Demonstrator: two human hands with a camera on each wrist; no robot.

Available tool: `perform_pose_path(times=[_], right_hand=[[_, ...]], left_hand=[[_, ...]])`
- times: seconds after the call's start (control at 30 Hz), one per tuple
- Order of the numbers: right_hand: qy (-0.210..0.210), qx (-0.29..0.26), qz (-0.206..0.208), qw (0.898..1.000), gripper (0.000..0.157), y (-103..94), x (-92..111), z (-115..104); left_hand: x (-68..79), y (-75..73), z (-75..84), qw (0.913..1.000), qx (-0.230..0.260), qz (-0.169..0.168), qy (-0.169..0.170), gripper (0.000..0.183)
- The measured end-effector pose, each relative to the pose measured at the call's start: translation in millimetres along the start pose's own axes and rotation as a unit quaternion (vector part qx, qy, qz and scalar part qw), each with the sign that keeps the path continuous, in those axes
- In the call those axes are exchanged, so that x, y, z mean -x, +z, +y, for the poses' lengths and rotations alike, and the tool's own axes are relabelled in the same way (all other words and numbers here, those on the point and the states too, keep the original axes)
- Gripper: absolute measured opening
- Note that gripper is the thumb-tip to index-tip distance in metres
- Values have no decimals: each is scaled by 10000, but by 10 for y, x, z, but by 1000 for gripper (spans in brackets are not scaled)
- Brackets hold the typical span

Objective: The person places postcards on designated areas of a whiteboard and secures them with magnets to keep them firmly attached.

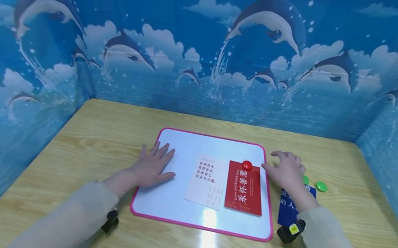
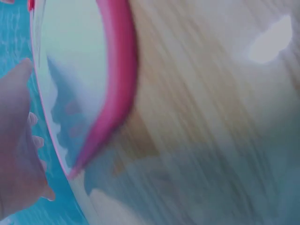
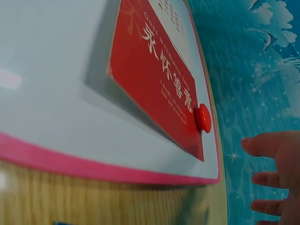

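A whiteboard (image 1: pixel 174 212) with a pink frame lies flat on the table. My left hand (image 1: pixel 151 168) is at its left side, fingers spread and straight over the white surface. Toward the right of the board, a red card (image 1: pixel 244 191) with white writing has a round red magnet (image 1: pixel 247 165) at its top edge; in the right wrist view its near corner lifts off the board. Beside it is a pale card (image 1: pixel 200 190) with dark writing. My right hand (image 1: pixel 288 169) is just past the board's right edge, fingers loosely bent and holding nothing, near the red magnet.
Partly under my right forearm lies a dark blue card (image 1: pixel 287 214). A green magnet (image 1: pixel 321 186) sits beyond it, with another green magnet (image 1: pixel 305 180) partly hidden by my hand. A blue dolphin-print curtain (image 1: pixel 204 90) surrounds the wooden table (image 1: pixel 117 124) on three sides.
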State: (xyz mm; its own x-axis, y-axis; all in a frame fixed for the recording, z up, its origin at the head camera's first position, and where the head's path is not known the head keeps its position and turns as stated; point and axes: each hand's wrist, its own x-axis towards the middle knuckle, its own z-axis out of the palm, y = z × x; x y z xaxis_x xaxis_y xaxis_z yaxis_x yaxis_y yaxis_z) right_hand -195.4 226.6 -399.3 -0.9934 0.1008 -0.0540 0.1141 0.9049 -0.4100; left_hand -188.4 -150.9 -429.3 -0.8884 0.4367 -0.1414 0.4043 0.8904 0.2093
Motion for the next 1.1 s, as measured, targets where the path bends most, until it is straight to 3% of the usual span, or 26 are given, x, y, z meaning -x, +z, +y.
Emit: perform_pose_path(times=[0.13,0.33,0.73,1.1], right_hand=[[31,25,53,10000,61,-36,16,79],[82,66,100,9999,62,-66,35,200],[239,107,198,9995,62,-127,87,426],[399,156,123,9990,64,-196,121,574]], left_hand=[[-14,-18,131,9998,25,7,218,76],[-40,-25,328,9990,-72,-263,363,77],[-17,143,615,9901,-781,-545,1029,72],[-48,170,672,9918,-690,-566,914,71]])
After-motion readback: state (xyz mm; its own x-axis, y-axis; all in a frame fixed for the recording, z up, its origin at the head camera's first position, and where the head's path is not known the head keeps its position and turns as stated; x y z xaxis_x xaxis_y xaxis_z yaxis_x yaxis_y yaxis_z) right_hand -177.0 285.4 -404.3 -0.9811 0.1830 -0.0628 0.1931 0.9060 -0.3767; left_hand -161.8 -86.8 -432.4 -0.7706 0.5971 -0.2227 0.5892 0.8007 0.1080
